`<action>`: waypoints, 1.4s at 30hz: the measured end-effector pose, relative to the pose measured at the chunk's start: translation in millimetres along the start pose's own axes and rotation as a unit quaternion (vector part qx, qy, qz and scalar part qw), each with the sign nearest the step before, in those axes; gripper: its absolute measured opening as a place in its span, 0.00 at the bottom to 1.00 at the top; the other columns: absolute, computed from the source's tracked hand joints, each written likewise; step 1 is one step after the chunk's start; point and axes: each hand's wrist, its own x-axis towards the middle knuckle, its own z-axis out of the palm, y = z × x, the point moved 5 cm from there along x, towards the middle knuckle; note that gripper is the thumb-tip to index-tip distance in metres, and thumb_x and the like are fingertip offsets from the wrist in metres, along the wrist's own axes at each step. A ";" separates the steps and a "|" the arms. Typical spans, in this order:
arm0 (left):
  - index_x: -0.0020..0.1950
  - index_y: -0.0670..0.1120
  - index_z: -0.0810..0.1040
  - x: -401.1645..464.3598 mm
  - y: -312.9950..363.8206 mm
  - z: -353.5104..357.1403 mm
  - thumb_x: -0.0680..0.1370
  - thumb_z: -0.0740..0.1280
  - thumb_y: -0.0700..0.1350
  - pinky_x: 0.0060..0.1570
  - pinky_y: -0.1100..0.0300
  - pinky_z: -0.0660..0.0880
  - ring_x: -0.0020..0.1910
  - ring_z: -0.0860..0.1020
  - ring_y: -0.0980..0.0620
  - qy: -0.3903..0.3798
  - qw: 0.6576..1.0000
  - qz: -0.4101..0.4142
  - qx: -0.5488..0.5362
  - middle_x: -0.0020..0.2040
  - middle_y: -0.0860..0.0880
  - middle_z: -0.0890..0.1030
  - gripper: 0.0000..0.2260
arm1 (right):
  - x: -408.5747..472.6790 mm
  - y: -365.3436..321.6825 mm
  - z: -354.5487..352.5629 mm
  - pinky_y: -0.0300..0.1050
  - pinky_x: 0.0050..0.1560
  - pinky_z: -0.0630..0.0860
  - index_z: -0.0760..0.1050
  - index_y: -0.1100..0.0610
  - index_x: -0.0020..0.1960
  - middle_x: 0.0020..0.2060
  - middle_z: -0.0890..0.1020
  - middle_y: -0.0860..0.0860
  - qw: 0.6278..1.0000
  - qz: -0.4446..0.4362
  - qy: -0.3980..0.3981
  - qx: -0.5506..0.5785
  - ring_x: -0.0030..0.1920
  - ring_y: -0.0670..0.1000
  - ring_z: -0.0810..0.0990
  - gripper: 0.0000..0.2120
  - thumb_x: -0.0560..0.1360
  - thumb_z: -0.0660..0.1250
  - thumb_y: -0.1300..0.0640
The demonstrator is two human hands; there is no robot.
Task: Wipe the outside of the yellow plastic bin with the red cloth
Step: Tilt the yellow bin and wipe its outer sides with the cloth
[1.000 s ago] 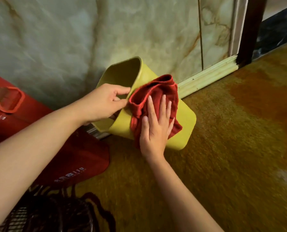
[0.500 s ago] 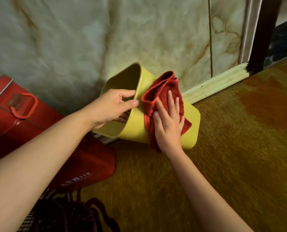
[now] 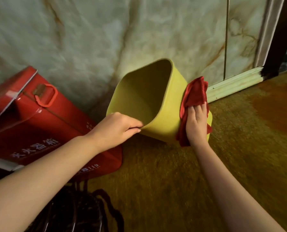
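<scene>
Biggest thing down here is the brownish carpeted floor [image 3: 223, 164], running up to a marbled wall [image 3: 106, 39]. On the left there's a red box [image 3: 39, 118] with a loop handle, leaning near the wall. Just right of it is the yellow plastic bin [image 3: 162, 124], tipped over so its mouth faces up and left, base end down on the floor.

The left hand [image 3: 116, 129] is pinched shut on the bin's near rim, thumb and fingers closed on the edge — that's the anchor. The right hand [image 3: 197, 126] is flat, fingers together, pressing the red cloth [image 3: 194, 96] against the bin's right outer wall; it's pressing rather than gripping, so I'd call it open on the cloth.

My take on doing this step well: keep the rim pinch firm so the bin doesn't roll, sweep the cloth in long strokes rim to base, and rotate the bin a bit with the left hand — the underside and far wall probably still need a pass.
</scene>
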 end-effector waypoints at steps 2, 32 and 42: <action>0.49 0.49 0.82 14.9 23.7 -4.8 0.72 0.66 0.46 0.41 0.65 0.69 0.45 0.81 0.53 0.029 0.999 0.016 -0.018 0.46 0.50 0.86 0.08 | 9.6 11.7 -15.6 0.51 0.69 0.61 0.69 0.53 0.65 0.65 0.73 0.53 0.996 0.060 -0.010 0.059 0.68 0.55 0.68 0.17 0.78 0.52 0.55; 0.60 0.49 0.74 -99.1 84.4 45.7 0.75 0.63 0.44 0.56 0.67 0.73 0.54 0.76 0.63 0.351 0.906 -0.156 -0.178 0.56 0.55 0.78 0.13 | -118.0 18.8 -43.1 0.45 0.62 0.70 0.70 0.53 0.62 0.60 0.76 0.49 0.995 0.054 -0.077 -0.045 0.61 0.51 0.73 0.24 0.67 0.71 0.59; 0.53 0.52 0.76 -102.5 74.7 170.8 0.68 0.71 0.42 0.43 0.69 0.75 0.41 0.80 0.62 0.156 0.705 -0.414 -0.555 0.49 0.48 0.82 0.15 | -150.6 22.4 -46.2 0.57 0.57 0.77 0.76 0.51 0.53 0.49 0.83 0.51 0.980 0.163 -0.112 0.024 0.51 0.50 0.81 0.16 0.68 0.71 0.62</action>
